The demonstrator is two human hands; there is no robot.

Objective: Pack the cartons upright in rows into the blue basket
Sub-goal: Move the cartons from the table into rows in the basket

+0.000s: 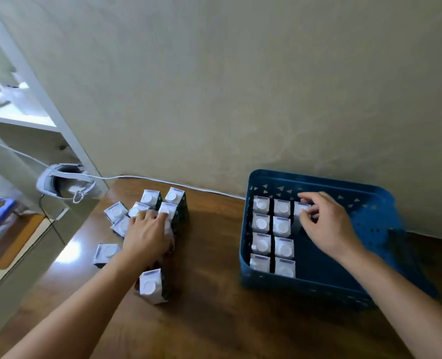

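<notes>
The cartons are small, white-topped with round caps and dark printed sides. Nine stand upright in the blue basket (370, 229); the right hand (326, 226) pinches the ninth carton (299, 211). Eight loose cartons (151, 285) visibly stand on the brown surface (214, 320), the left hand (147, 237) gripping one (168, 212).

Home room: wooden table (214, 320) against plain wall (214, 86), white shelf unit (33, 120) beside.

Soft dim light coming from left of table (214, 255); glare shining on its left edge; shelf (20, 120) beyond blurring; wide-angle bending edges.
</notes>
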